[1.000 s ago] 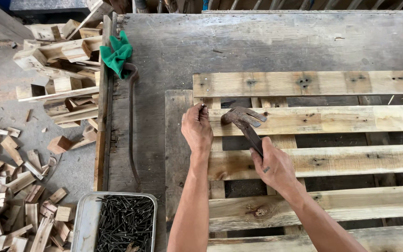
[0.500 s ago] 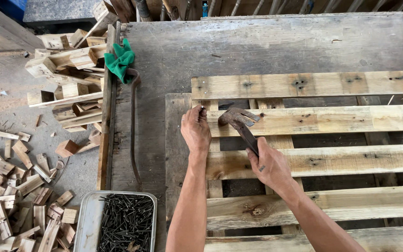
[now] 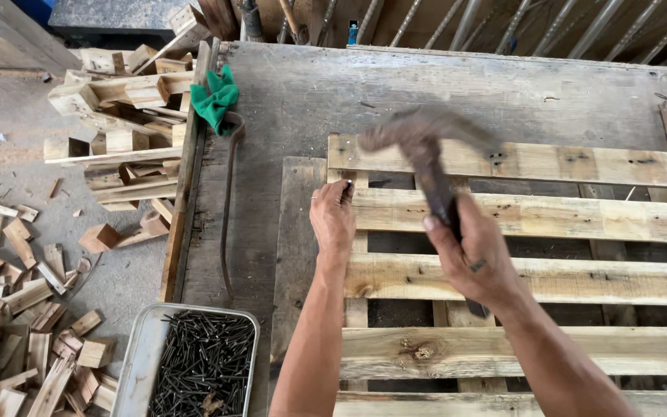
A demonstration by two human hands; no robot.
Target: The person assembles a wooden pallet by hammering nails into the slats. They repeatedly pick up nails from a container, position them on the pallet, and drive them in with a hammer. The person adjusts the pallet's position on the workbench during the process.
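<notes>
Our right hand (image 3: 479,259) has its fingers clenched around the handle of a hammer (image 3: 426,150), whose blurred claw head is raised above and beyond the knuckles, over the far slats. Our left hand (image 3: 332,218) rests on the pallet (image 3: 550,218), fingertips pinched together at the near end of the second slat; whether they hold a nail we cannot tell, as it is too small to make out. Both hands lie over the pale slats, with dark gaps between the boards. Left of our left fingers, a long metal bar (image 3: 228,208) lies on the worn table (image 3: 303,100), a green cloth (image 3: 215,98) at its far end. Nearer to us, below that wrist, sits a tray of dark nails (image 3: 194,363). Farther left, wood offcuts (image 3: 21,309) litter the floor.
</notes>
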